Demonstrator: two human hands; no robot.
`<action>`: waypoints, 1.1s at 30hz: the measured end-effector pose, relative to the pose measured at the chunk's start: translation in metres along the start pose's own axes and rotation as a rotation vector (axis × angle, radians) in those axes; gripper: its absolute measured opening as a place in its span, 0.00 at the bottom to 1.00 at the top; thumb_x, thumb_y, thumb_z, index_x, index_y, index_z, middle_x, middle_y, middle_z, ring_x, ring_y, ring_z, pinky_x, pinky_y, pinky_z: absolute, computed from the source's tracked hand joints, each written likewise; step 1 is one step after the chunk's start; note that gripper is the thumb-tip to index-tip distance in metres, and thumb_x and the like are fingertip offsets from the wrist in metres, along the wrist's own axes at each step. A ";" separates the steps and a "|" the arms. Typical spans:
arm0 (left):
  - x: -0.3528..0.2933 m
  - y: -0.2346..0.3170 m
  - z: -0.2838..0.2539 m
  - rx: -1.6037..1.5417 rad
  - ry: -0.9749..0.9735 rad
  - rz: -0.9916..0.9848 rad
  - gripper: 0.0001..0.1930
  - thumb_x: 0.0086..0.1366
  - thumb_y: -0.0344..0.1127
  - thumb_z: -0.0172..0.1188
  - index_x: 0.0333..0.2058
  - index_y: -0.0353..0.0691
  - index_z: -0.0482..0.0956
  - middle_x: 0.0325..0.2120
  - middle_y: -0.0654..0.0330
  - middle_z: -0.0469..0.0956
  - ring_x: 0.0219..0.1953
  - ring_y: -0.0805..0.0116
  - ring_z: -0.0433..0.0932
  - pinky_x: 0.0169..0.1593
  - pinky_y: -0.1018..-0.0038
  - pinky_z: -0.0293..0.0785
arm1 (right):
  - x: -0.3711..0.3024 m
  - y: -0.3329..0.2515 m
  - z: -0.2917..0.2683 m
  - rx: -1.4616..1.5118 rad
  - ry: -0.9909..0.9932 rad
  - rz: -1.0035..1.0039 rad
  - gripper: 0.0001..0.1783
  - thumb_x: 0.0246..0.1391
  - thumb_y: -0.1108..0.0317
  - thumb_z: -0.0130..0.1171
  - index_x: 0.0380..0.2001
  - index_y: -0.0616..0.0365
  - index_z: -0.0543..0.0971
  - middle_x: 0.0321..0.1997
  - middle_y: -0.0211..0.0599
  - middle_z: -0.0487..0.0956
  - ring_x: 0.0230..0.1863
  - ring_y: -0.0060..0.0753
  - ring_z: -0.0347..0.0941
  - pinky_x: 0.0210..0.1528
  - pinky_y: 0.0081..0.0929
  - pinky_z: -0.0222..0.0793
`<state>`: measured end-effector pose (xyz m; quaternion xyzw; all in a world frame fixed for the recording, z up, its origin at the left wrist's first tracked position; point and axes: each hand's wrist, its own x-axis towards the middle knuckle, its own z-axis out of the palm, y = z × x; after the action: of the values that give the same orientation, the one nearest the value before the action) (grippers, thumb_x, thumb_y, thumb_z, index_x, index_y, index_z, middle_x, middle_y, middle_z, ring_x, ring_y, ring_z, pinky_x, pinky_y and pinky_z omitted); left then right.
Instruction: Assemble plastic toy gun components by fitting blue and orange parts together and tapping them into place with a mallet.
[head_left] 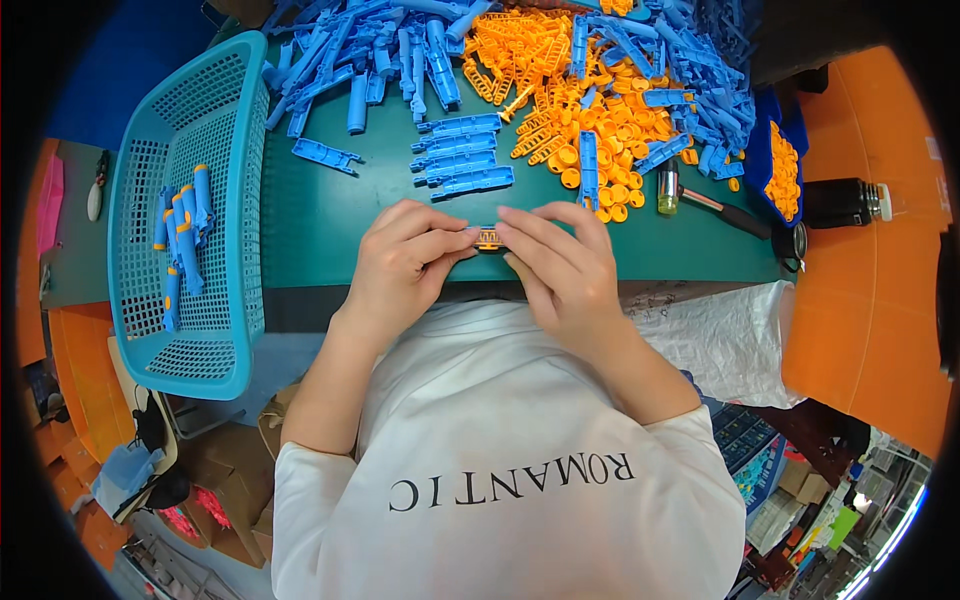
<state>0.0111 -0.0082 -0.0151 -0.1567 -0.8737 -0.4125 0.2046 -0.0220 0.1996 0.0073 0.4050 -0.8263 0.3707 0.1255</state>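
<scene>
Near the front edge of the green table, my left hand and my right hand pinch a small part between them from either end. The middle of this orange ladder-like plastic piece shows between my fingertips; its ends are hidden under the fingers. Whether it sits in a blue shell I cannot tell. Just beyond my hands lies a row of several blue half-shells, side by side. Past the row, a thin yellow rod-like piece rests by the orange pile.
A turquoise basket on the left holds several blue tubes with orange caps. Blue parts, orange ladder-like strips and orange caps are heaped at the back. To the right are a hammer, a blue bin and a black bottle.
</scene>
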 end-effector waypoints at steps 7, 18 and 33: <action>0.002 0.004 0.001 0.000 0.021 0.019 0.11 0.49 0.24 0.74 0.33 0.42 0.88 0.31 0.62 0.84 0.34 0.62 0.79 0.37 0.69 0.76 | -0.014 0.000 0.005 -0.312 -0.016 0.008 0.20 0.51 0.72 0.66 0.49 0.51 0.83 0.59 0.28 0.81 0.56 0.41 0.72 0.65 0.48 0.55; 0.010 0.016 0.025 0.073 0.108 -0.024 0.08 0.53 0.27 0.72 0.33 0.43 0.87 0.32 0.65 0.84 0.38 0.62 0.78 0.44 0.67 0.73 | 0.040 0.061 -0.039 -0.300 0.125 0.507 0.27 0.46 0.60 0.76 0.47 0.61 0.81 0.29 0.38 0.82 0.27 0.35 0.78 0.33 0.34 0.74; 0.013 0.027 0.013 -0.075 0.117 -0.069 0.21 0.54 0.27 0.74 0.48 0.37 0.84 0.45 0.55 0.83 0.43 0.61 0.81 0.49 0.68 0.77 | 0.051 0.057 -0.066 0.723 0.115 0.732 0.22 0.52 0.74 0.67 0.51 0.70 0.78 0.38 0.44 0.84 0.29 0.25 0.81 0.31 0.21 0.78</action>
<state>0.0089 0.0198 0.0018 -0.1099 -0.8490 -0.4603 0.2349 -0.1045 0.2402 0.0500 0.0859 -0.7247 0.6740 -0.1150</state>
